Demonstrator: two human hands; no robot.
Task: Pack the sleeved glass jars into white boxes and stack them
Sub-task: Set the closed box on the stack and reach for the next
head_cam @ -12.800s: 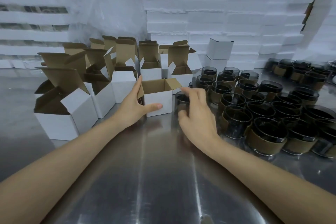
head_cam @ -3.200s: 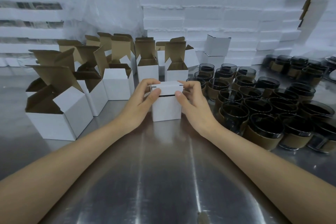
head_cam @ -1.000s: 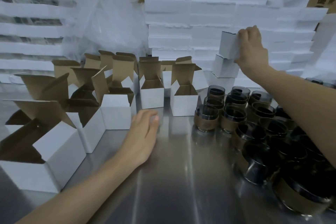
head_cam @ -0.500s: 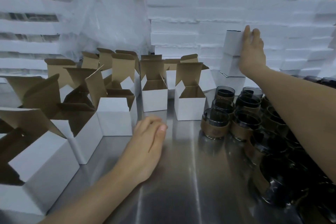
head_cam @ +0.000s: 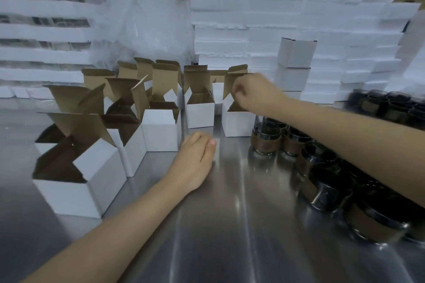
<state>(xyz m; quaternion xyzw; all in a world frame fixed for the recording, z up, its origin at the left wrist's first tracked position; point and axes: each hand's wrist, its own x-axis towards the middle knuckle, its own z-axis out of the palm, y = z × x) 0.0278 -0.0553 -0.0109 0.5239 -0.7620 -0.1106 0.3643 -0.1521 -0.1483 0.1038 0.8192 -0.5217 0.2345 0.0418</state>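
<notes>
Several open white boxes with brown insides stand in rows at the left and middle. My right hand (head_cam: 255,94) reaches over the nearest one, an open white box (head_cam: 236,122), with its fingers curled on the raised brown flap. My left hand (head_cam: 195,158) rests on the steel table (head_cam: 230,225) with its fingers relaxed, holding nothing. Dark glass jars with brown sleeves (head_cam: 265,139) crowd the right side of the table. Behind my right forearm, closed white boxes (head_cam: 296,53) stand stacked one on another against the foam.
White foam sheets (head_cam: 253,18) are piled high along the back. A crumpled clear plastic bag (head_cam: 147,18) sits behind the open boxes. More foam trays (head_cam: 41,30) are stacked at the left. A second group of jars (head_cam: 388,103) stands at the far right.
My right hand has left the stacked closed box and come down and left onto the open box's flap. My left hand has stayed on the table.
</notes>
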